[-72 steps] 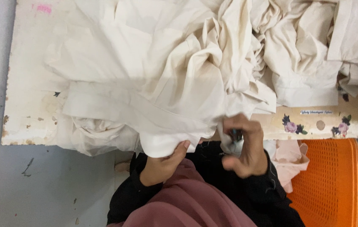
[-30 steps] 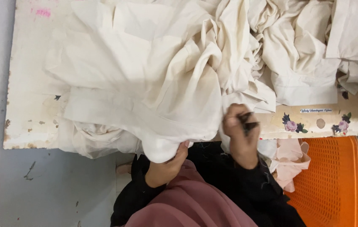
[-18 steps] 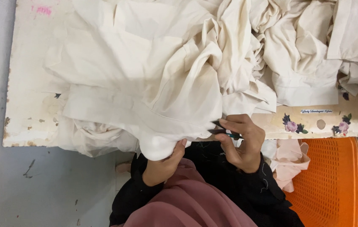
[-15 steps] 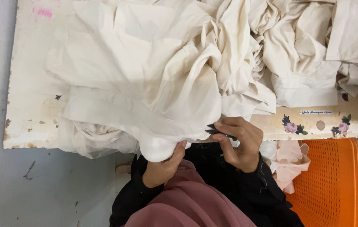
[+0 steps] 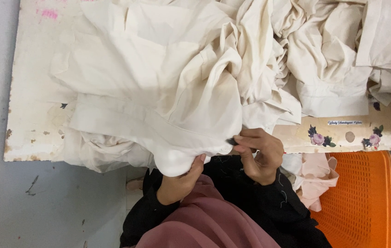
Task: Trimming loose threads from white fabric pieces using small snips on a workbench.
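A big heap of cream cloth garments (image 5: 172,87) covers a worn white table (image 5: 32,105). My left hand (image 5: 179,183) grips a bunched fold of the cream cloth at the table's front edge, the fabric stretched over my fingers. My right hand (image 5: 258,154) is just to the right, fingers pinched on a small dark tool (image 5: 231,142) whose tip touches the hem of the same fold. Most of the tool is hidden in my fingers, so I cannot tell its kind. Black sleeves and a dusky pink cloth on my lap lie below.
An orange perforated plastic basket (image 5: 360,206) stands at the lower right with pale pink cloth (image 5: 312,183) hanging over its left side. Flower stickers (image 5: 317,138) mark the table's front right edge. Grey floor (image 5: 44,202) lies to the left and below the table.
My right hand rose to the table edge, then dropped back and pressed the dark tool against the fold's hem. My left hand kept its hold on the cloth almost unmoved.
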